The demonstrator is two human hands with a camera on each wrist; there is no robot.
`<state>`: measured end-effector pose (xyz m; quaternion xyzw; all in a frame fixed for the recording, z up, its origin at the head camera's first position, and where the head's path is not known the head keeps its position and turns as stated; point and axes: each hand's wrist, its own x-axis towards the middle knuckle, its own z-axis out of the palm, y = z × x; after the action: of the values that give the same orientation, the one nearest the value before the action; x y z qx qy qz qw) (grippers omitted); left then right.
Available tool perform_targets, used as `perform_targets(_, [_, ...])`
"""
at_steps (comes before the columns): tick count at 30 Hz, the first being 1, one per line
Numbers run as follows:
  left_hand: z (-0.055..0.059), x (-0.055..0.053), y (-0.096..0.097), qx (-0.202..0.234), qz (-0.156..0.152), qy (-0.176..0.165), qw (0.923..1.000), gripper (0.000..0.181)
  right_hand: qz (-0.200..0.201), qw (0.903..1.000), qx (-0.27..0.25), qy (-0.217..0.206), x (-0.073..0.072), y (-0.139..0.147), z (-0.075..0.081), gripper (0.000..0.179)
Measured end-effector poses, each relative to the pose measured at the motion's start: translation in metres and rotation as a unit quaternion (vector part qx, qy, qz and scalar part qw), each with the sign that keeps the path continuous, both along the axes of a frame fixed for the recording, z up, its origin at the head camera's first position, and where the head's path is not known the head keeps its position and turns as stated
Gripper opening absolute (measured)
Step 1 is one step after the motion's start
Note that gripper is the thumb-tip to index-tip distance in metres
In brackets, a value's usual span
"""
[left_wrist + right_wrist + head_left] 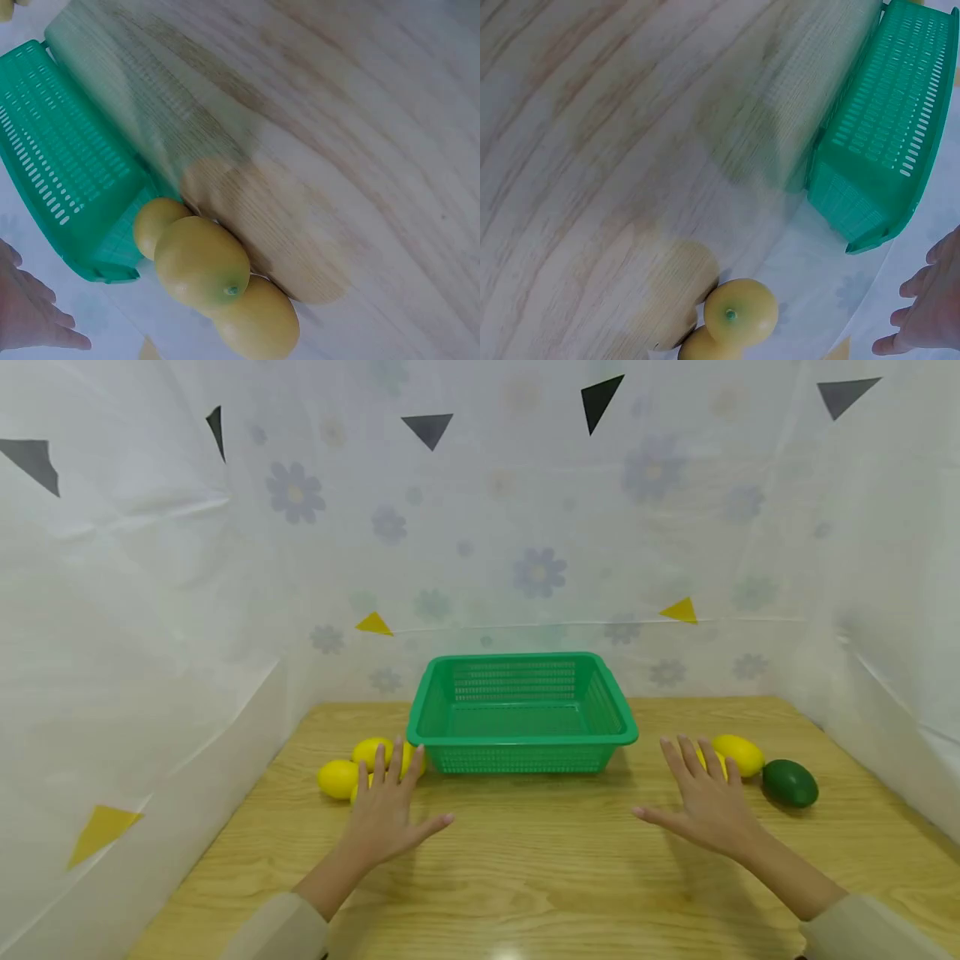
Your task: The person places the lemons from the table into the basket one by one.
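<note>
My left hand (382, 817) is held above the table with fingers spread, holding nothing. Just beyond its fingertips several yellow lemons (337, 778) lie grouped at the left of a green plastic basket (525, 756); the fingers partly cover them. In the left wrist view the lemons (201, 262) sit beside the basket's end. My right hand (708, 810), likewise spread and holding nothing, is nearest two lemons (738, 755) on the right, one half hidden by its fingers. Beside them lies a dark green, smooth oval fruit (790, 783), perhaps an avocado.
The wood-grain table (517, 868) runs back to a pale flowered curtain (480, 552), which also encloses both sides. Black, grey and yellow triangles mark the curtain. The basket stands at the table's back middle, its slotted walls upright and its inside floor visible.
</note>
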<state>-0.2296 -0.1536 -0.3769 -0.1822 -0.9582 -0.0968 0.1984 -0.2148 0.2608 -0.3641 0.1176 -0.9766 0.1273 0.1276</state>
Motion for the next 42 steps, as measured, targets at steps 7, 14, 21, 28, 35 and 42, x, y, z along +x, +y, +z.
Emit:
perform_targets(7, [0.002,-0.002,0.001,0.008,0.007,-0.016,0.9998,0.096,-0.002,1.0000,0.003,0.009,-0.003,-0.005,0.001,0.104])
perform_targets(14, [0.001,-0.004,0.000,0.009,0.011,-0.021,0.9997,0.096,0.005,0.9997,-0.005,0.023,-0.006,-0.007,0.002,0.103])
perform_targets(21, [0.002,-0.009,0.003,0.008,-0.014,-0.032,0.9994,0.097,0.011,0.9996,-0.013,0.023,-0.010,-0.010,0.006,0.104])
perform_targets(28, [0.006,-0.011,0.007,0.006,-0.037,-0.033,0.9988,0.100,0.032,0.9986,-0.041,0.013,-0.013,-0.014,0.007,0.104])
perform_targets(35, [0.009,-0.015,0.009,0.005,-0.039,-0.029,0.9988,0.103,0.047,0.9978,-0.045,0.015,-0.020,-0.018,0.006,0.103])
perform_targets(42, [0.010,-0.019,0.007,0.010,-0.042,-0.020,0.9989,0.103,0.058,0.9973,-0.041,0.018,-0.027,-0.021,0.006,0.103])
